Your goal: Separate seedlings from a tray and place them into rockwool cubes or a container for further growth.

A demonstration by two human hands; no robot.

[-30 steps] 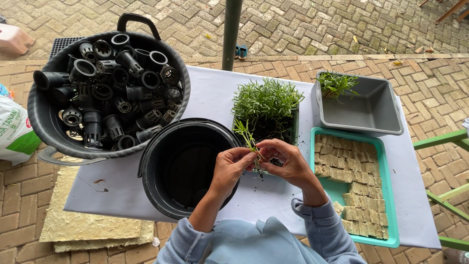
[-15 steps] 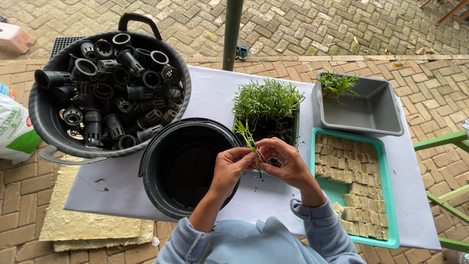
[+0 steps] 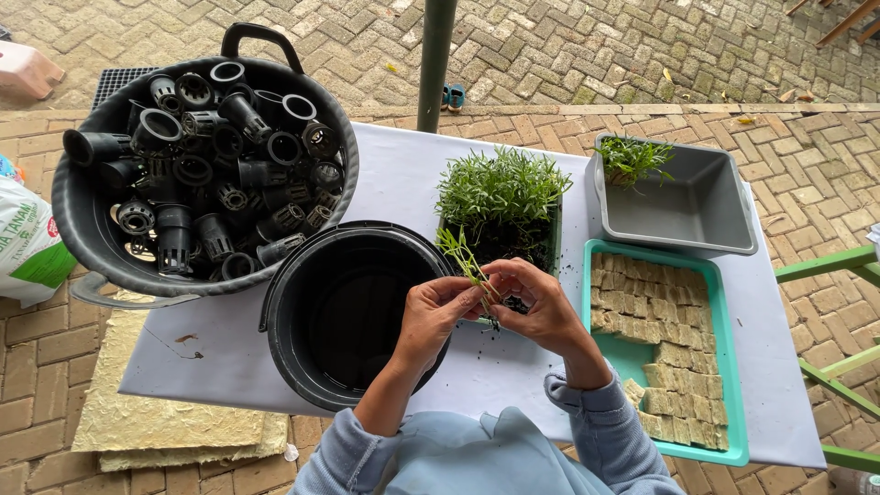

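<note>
Here, a green seedling [image 3: 466, 261] was pinched between the fingertips of both hands, left hand [image 3: 433, 316] and right hand [image 3: 536, 302] closed on its lower stem (roots hidden), above the white table [image 3: 394, 179]. Behind stood the seedling tray [image 3: 500, 197]; left, an empty black bucket [image 3: 344, 316]; right, a teal tray of sponge cubes [image 3: 665, 344].

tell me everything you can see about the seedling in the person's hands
The seedling is a thin green sprig with narrow leaves fanning up and left, above a pale stem and a dark clump at the root end. It is tilted, held over the white table between the left hand and right hand, whose fingertips pinch its lower stem. It hangs just in front of the seedling tray, beside the black bucket.
</note>
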